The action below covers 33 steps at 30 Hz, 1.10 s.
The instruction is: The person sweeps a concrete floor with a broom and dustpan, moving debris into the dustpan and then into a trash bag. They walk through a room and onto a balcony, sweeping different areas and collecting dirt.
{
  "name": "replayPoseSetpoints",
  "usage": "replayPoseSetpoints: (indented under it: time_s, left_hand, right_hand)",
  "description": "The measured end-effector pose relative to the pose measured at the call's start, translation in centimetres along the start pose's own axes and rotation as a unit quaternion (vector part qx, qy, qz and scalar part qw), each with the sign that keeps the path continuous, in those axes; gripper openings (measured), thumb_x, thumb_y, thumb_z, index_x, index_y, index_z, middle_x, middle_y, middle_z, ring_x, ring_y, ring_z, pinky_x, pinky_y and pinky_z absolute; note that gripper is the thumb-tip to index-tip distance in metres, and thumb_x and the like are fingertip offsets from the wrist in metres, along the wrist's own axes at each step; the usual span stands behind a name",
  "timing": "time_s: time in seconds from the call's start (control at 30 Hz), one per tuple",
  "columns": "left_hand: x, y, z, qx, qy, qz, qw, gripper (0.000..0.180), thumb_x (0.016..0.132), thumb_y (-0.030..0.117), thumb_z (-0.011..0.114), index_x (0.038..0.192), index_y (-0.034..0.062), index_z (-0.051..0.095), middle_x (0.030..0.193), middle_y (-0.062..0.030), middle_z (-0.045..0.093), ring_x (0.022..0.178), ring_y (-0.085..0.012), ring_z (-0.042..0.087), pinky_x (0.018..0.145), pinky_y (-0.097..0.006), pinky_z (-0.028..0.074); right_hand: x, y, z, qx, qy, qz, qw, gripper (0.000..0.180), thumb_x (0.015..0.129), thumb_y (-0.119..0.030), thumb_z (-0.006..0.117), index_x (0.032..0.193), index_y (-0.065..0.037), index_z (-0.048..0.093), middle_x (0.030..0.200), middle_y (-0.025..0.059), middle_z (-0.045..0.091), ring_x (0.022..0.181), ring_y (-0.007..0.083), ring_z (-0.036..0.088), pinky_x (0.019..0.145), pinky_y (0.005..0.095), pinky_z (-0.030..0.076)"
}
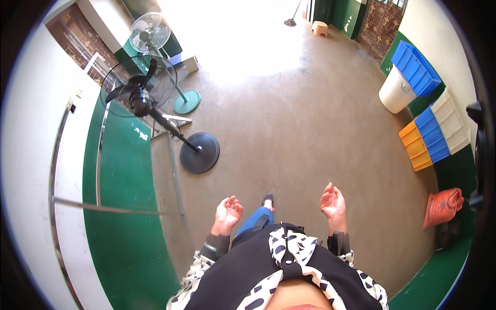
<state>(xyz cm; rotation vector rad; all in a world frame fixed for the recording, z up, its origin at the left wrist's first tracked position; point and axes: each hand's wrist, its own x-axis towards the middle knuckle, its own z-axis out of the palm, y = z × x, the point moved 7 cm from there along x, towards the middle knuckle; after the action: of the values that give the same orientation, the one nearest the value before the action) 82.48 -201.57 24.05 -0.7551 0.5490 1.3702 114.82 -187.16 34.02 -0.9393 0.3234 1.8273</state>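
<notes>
My left hand [229, 211] is held in the air over the floor, palm turned up, with loosely bent fingers apart and nothing in it. At about the same height to the right, my right hand [332, 200] is also open and bare, its fingers slightly curled. A dark band [215, 246] goes round my left wrist, and another dark band [339, 243] circles my right wrist. Neither hand touches anything. Nearest to my left hand stands a black pedestal fan [200, 153] on a round base.
A second fan with a green base [187, 102] stands farther off. A metal frame [116, 209] runs along the left wall. At right are stacked plastic crates [433, 132], a white bin [397, 92] with a blue crate [416, 70], and a red sack [443, 207]. A small stool [320, 28] is far ahead.
</notes>
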Motion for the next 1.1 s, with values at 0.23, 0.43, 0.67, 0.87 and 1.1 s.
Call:
replayPoseSetpoints:
  time_s: [0.23, 0.43, 0.67, 0.87, 1.1]
  left_hand:
    - [11.1, -1.1, 19.1, 0.175, -0.081, -0.08, 0.978, 0.021, 0.087, 0.026, 0.05, 0.092, 0.0063, 0.058, 0.077, -0.0075, 0.059, 0.064, -0.0187, 0.055, 0.066, -0.034, 0.049]
    - [18.7, -2.4, 26.6, 0.223, -0.089, -0.118, 0.963, 0.023, 0.088, 0.027, 0.049, 0.095, 0.0058, 0.055, 0.079, -0.0076, 0.057, 0.066, -0.0187, 0.054, 0.066, -0.033, 0.048]
    - [25.7, 4.9, 32.2, 0.096, -0.027, -0.086, 0.991, 0.022, 0.088, 0.024, 0.049, 0.089, 0.0054, 0.059, 0.074, -0.0078, 0.058, 0.064, -0.0202, 0.055, 0.065, -0.034, 0.048]
    - [31.2, 12.0, 35.3, 0.051, 0.029, -0.002, 0.998, 0.021, 0.086, 0.023, 0.05, 0.086, 0.0052, 0.061, 0.074, -0.009, 0.059, 0.067, -0.0208, 0.056, 0.066, -0.034, 0.049]
    - [41.7, 15.0, 46.1, 0.062, 0.056, -0.004, 0.996, 0.018, 0.085, 0.021, 0.051, 0.085, 0.006, 0.06, 0.077, -0.0083, 0.06, 0.071, -0.022, 0.057, 0.068, -0.034, 0.05]
  right_hand:
    - [5.1, -8.1, 6.3, 0.026, -0.025, -0.119, 0.992, 0.023, 0.09, -0.018, 0.042, 0.095, -0.009, 0.062, 0.084, 0.0011, 0.066, 0.079, 0.0132, 0.064, 0.063, 0.0278, 0.054]
    - [13.3, -10.8, 9.8, 0.067, -0.039, -0.105, 0.991, 0.019, 0.088, -0.014, 0.045, 0.095, -0.007, 0.062, 0.084, 0.0015, 0.066, 0.08, 0.0132, 0.064, 0.063, 0.0273, 0.055]
    - [27.0, -11.9, 23.9, 0.019, -0.04, -0.029, 0.999, 0.018, 0.088, -0.015, 0.047, 0.094, -0.008, 0.062, 0.082, 0.001, 0.065, 0.078, 0.0138, 0.063, 0.062, 0.027, 0.053]
    - [37.4, -11.6, 35.7, -0.036, -0.102, 0.017, 0.994, 0.019, 0.09, -0.018, 0.046, 0.096, -0.008, 0.062, 0.082, 0.0006, 0.065, 0.078, 0.0147, 0.062, 0.062, 0.0283, 0.052]
    - [44.8, -15.9, 39.2, 0.027, -0.027, 0.001, 0.999, 0.02, 0.089, -0.015, 0.045, 0.095, -0.007, 0.062, 0.081, 0.0007, 0.065, 0.08, 0.015, 0.063, 0.064, 0.0278, 0.053]
